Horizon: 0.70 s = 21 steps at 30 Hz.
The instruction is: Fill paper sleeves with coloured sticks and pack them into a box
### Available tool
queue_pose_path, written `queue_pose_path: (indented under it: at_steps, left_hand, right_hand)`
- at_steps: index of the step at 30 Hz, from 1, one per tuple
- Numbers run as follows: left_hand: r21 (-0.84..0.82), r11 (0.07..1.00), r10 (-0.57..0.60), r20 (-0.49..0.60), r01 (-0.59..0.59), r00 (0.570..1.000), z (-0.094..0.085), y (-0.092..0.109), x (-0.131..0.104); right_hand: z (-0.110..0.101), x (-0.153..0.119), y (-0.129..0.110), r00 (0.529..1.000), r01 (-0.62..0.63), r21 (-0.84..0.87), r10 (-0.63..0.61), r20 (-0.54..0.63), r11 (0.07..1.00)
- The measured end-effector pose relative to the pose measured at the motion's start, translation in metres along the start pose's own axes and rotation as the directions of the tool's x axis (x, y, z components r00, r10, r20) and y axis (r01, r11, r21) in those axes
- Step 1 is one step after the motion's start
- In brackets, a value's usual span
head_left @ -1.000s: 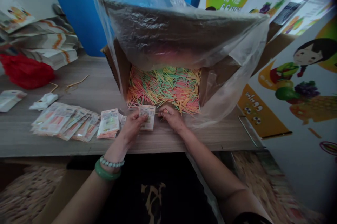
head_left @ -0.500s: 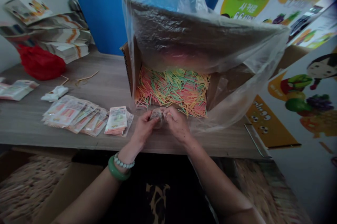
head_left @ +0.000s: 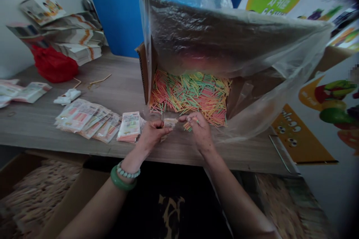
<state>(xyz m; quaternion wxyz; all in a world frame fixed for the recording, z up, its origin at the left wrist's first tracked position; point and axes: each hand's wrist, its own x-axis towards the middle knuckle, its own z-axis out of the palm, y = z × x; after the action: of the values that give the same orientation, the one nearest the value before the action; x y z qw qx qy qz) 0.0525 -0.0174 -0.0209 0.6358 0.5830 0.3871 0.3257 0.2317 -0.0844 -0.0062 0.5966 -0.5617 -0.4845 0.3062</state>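
Note:
My left hand (head_left: 153, 134) is closed on a small clear printed packet (head_left: 169, 123), pinched between thumb and fingers near the table's front. In my right hand (head_left: 200, 130), just to the right and apart from the packet, is a small bunch of thin coloured sticks (head_left: 188, 126). Right behind both hands, a heap of pink, green and yellow sticks (head_left: 193, 93) lies in a plastic-lined cardboard box (head_left: 143, 74) that opens toward me. Left of my left hand sits a stack of printed packets (head_left: 129, 126). Farther left, filled packets (head_left: 86, 119) lie fanned out.
Clear plastic sheeting (head_left: 252, 123) drapes over the box and onto the table (head_left: 117, 78). Back left are a red bag (head_left: 54, 65) and stacked printed packaging (head_left: 81, 39). A crumpled white tissue (head_left: 67, 97) lies near the fanned packets. Printed boxes (head_left: 305, 134) stand at the right.
My hands were together at the packet; now they are apart, the right one moved rightward with sticks showing in its fingers. The whole view has shifted slightly.

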Motion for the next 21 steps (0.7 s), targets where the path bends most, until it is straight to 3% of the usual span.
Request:
queue_pose_path:
  at_steps: [7,12,16,21]
  left_hand:
    - [0.183,0.983,0.008,-0.013,-0.006,1.0,-0.001,0.003,-0.003]
    - [0.313,0.95,0.027,-0.048,-0.011,0.998,0.001,0.004,-0.005]
    - [0.215,0.977,-0.002,0.013,0.0,1.0,0.007,0.007,-0.005]
    - [0.087,0.994,-0.074,0.129,0.063,0.989,0.006,0.021,-0.01]
  right_hand:
    - [-0.002,0.002,-0.004,1.0,-0.014,0.074,0.014,-0.007,0.997]
    - [0.007,0.009,-0.035,1.0,0.016,0.226,-0.01,-0.029,0.974]
    - [0.026,0.014,-0.052,0.999,0.033,0.297,-0.031,-0.011,0.954]
    - [0.039,0.015,-0.037,0.997,-0.017,0.33,-0.007,0.073,0.944]
